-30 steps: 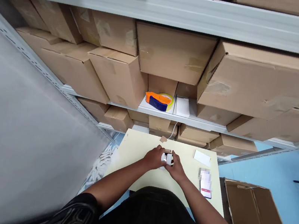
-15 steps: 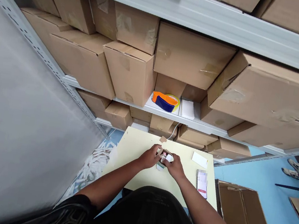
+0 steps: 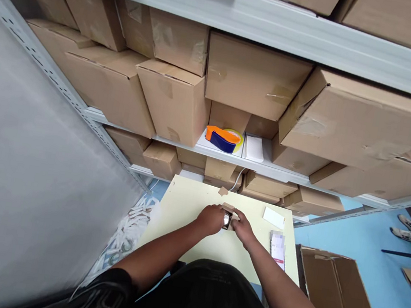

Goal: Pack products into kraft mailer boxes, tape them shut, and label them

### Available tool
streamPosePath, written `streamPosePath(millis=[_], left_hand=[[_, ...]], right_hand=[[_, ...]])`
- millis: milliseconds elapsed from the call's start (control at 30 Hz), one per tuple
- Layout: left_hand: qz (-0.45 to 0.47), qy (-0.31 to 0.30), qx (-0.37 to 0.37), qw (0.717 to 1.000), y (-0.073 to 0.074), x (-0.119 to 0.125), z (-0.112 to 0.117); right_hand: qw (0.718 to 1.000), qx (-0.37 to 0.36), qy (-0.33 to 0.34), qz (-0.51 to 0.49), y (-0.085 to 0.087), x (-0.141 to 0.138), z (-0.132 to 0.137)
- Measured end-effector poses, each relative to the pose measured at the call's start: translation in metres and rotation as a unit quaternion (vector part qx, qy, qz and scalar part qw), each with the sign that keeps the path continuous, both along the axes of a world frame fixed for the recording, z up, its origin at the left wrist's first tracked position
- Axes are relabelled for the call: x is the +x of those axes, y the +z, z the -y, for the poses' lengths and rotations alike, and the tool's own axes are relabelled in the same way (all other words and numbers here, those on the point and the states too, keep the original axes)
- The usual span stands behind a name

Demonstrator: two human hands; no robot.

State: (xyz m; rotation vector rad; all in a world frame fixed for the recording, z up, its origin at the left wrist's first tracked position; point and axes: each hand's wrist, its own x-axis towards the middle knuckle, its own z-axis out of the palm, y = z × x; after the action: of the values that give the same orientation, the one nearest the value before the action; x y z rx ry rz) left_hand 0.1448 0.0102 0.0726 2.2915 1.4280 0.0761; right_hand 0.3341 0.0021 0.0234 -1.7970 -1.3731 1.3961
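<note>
Between my two hands, over the pale yellow table (image 3: 186,198), is a small open cardboard box (image 3: 227,208). Something white and shiny (image 3: 226,220) shows in its dark inside; its kind I cannot make out. My left hand (image 3: 211,219) is closed around the box's left side, and its fingertips are partly hidden. On the right side, my right hand (image 3: 242,227) grips the box with thumb and fingers. A flat scrap of brown cardboard (image 3: 223,191) lies on the table just beyond the hands.
On the table's right lie a white box (image 3: 274,217) and a phone (image 3: 278,249). The shelf ahead holds a tape dispenser (image 3: 223,139), a white stack (image 3: 254,148) and several cartons (image 3: 256,79). A large open carton (image 3: 342,300) stands at right; white strips (image 3: 134,221) litter the left floor.
The small box has turned between my hands. My left hand has moved slightly right and wraps its side more closely. The pink and white contents seen before now show as one white shiny patch.
</note>
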Motion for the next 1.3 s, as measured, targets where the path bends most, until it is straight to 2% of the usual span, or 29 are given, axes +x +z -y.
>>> streamPosePath(millis=[100,267,467,667,733,833,967,1033,1100,1167,1300], left_hand=[[-0.050,0.027,-0.038,0.998,0.008,0.022,-0.012],[-0.107,0.072,-0.062,0.990,0.007,0.047,-0.021],[-0.124,0.075,-0.061,0.988,0.011,0.056,-0.020],[-0.098,0.079,-0.070,0.990,0.028,0.050,-0.023],[-0.060,0.095,-0.050,0.992,0.041,0.043,-0.022],[0.056,0.125,0.015,0.990,0.071,0.029,-0.018],[0.204,0.161,0.065,0.963,0.117,0.006,-0.008],[0.266,0.182,0.067,0.944,0.134,-0.007,-0.001],[0.335,0.194,0.045,0.921,0.144,-0.017,0.009],[0.402,0.198,0.020,0.894,0.147,-0.024,0.019],[0.461,0.227,0.012,0.858,0.139,-0.026,0.041]], right_hand=[[0.999,0.037,0.030,-0.009,-0.012,0.007,0.005],[0.991,0.096,0.083,0.030,-0.022,0.015,0.005],[0.979,0.112,0.153,0.071,-0.021,0.019,0.005],[0.976,0.121,0.155,0.094,-0.023,0.026,0.004],[0.975,0.129,0.149,0.104,-0.024,0.028,0.003],[0.975,0.133,0.144,0.107,-0.025,0.029,0.000],[0.975,0.117,0.163,0.092,-0.021,0.026,-0.006],[0.973,0.128,0.174,0.076,-0.019,0.026,-0.010],[0.970,0.149,0.184,0.057,-0.018,0.029,-0.015],[0.967,0.166,0.191,0.040,-0.018,0.034,-0.020],[0.963,0.178,0.201,0.023,-0.017,0.048,-0.026]])
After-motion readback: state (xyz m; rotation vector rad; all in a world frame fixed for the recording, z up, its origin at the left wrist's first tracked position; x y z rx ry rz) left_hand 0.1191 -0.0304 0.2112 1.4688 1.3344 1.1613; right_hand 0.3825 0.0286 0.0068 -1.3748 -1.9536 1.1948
